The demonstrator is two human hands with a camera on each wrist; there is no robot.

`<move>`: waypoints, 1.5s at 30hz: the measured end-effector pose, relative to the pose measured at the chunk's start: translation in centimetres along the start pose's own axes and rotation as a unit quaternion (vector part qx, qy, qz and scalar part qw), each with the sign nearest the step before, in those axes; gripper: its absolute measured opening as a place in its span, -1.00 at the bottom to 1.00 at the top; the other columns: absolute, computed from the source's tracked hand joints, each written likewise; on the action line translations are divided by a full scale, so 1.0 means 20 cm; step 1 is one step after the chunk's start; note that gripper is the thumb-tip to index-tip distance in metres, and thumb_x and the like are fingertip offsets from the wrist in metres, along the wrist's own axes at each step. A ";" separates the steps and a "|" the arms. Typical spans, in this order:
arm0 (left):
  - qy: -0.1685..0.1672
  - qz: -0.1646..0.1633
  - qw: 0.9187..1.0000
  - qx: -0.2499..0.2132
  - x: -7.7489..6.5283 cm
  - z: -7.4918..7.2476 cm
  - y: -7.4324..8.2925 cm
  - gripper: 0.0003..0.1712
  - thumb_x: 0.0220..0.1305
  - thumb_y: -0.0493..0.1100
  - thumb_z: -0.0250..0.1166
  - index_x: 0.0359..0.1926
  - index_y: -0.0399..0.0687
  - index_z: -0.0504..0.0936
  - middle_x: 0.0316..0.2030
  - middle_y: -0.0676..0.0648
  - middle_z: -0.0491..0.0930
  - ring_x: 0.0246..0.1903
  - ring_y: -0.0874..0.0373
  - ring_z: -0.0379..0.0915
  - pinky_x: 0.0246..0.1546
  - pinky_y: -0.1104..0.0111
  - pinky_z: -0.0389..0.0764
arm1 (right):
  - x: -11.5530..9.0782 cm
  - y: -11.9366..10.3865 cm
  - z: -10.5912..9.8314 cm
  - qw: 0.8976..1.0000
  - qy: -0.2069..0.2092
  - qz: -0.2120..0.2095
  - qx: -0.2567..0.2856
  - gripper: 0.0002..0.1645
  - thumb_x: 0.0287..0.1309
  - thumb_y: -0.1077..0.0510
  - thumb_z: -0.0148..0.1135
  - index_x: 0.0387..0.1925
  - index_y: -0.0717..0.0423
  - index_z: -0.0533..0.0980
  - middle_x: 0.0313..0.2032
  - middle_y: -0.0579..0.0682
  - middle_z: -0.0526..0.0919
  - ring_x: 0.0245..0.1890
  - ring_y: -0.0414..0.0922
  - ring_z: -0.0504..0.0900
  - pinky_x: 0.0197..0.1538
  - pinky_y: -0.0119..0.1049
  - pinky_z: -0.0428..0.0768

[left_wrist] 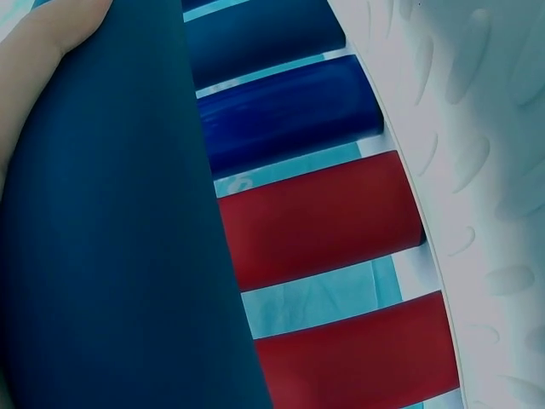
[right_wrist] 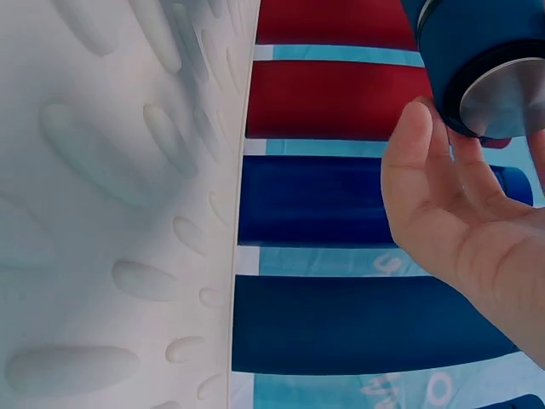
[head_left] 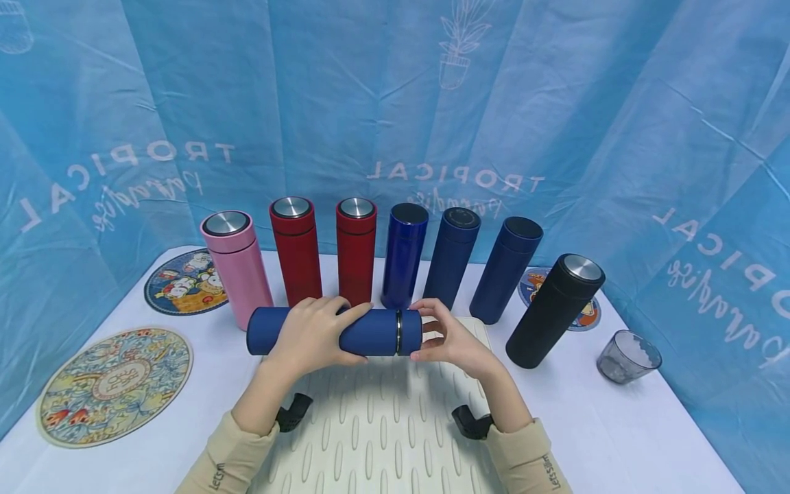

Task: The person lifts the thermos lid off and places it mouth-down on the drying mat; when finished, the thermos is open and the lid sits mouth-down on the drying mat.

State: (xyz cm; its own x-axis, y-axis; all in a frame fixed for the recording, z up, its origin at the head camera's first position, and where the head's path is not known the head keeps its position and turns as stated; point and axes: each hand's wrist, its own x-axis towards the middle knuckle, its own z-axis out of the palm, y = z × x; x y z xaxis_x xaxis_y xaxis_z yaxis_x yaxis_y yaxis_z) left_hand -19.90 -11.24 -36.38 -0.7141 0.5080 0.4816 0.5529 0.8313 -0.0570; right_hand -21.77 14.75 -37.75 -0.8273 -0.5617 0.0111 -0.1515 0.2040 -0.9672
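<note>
A dark blue vacuum flask (head_left: 376, 333) lies sideways in the air above the white textured mat, its silver ring and lid towards the right. My left hand (head_left: 315, 334) grips its body from above, thumb below; in the left wrist view the flask's wall (left_wrist: 119, 221) fills the left side. Round the lid end, my right hand (head_left: 453, 343) pinches with thumb and curled fingers. The right wrist view shows the lid's metal top (right_wrist: 511, 98) beside these fingers. Behind stand two red flasks (head_left: 296, 254), a glossy blue flask (head_left: 404, 257) and matte blue flasks (head_left: 452, 261).
A pink flask (head_left: 237, 267) stands at the left, a black flask (head_left: 549, 315) at the right. Further right is a glass cup (head_left: 628, 357). Patterned round mats (head_left: 117, 387) lie on the white table. The textured mat (head_left: 370, 425) lies in front, and a blue curtain (head_left: 333, 103) hangs behind.
</note>
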 end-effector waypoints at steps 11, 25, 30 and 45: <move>0.000 0.006 1.000 0.003 0.00 0.00 0.00 -0.04 -0.45 0.40 0.46 0.10 0.18 0.53 -0.24 -0.09 0.58 -0.31 0.00 0.54 -0.17 0.10 0.54 | 0.01 -0.01 0.01 0.993 0.024 0.118 0.003 -0.34 0.31 -0.26 -0.19 0.18 0.13 0.16 -0.22 0.18 0.48 -0.38 -0.04 0.62 -0.27 -0.19 0.59; 0.003 0.002 1.000 0.005 0.00 0.00 0.00 -0.04 -0.46 0.39 0.47 0.10 0.19 0.53 -0.24 -0.08 0.59 -0.31 0.00 0.54 -0.17 0.10 0.55 | 0.00 0.01 -0.01 0.998 0.002 0.049 0.043 -0.29 0.10 0.04 0.21 0.22 0.02 0.11 0.11 0.24 0.24 -0.06 0.05 0.47 0.01 0.02 0.51; 0.001 0.003 1.000 0.003 0.00 0.00 0.00 -0.04 -0.45 0.39 0.47 0.11 0.18 0.53 -0.24 -0.09 0.59 -0.30 0.00 0.54 -0.17 0.10 0.55 | 0.00 0.01 -0.01 1.000 0.003 0.009 0.015 -0.20 -0.02 0.19 0.35 0.19 0.02 0.12 0.18 0.19 0.21 0.08 0.10 0.36 0.07 -0.07 0.49; 0.002 0.003 1.000 0.002 0.00 0.00 0.00 -0.04 -0.46 0.38 0.48 0.10 0.18 0.53 -0.24 -0.09 0.59 -0.30 -0.01 0.54 -0.16 0.09 0.54 | 0.00 -0.01 -0.01 0.997 0.011 0.082 0.010 -0.29 0.25 -0.23 -0.04 0.30 -0.11 -0.02 0.18 0.22 0.21 -0.02 0.10 0.48 -0.07 -0.03 0.57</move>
State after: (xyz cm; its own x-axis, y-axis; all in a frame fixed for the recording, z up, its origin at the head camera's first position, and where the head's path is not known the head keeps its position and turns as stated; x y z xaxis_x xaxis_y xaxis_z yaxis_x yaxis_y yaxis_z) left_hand -19.84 -11.27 -36.36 -0.7087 0.5124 0.4849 0.5554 0.8291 -0.0644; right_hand -21.71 14.84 -37.49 -0.8514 -0.5048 -0.1422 -0.0028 0.2755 -0.9613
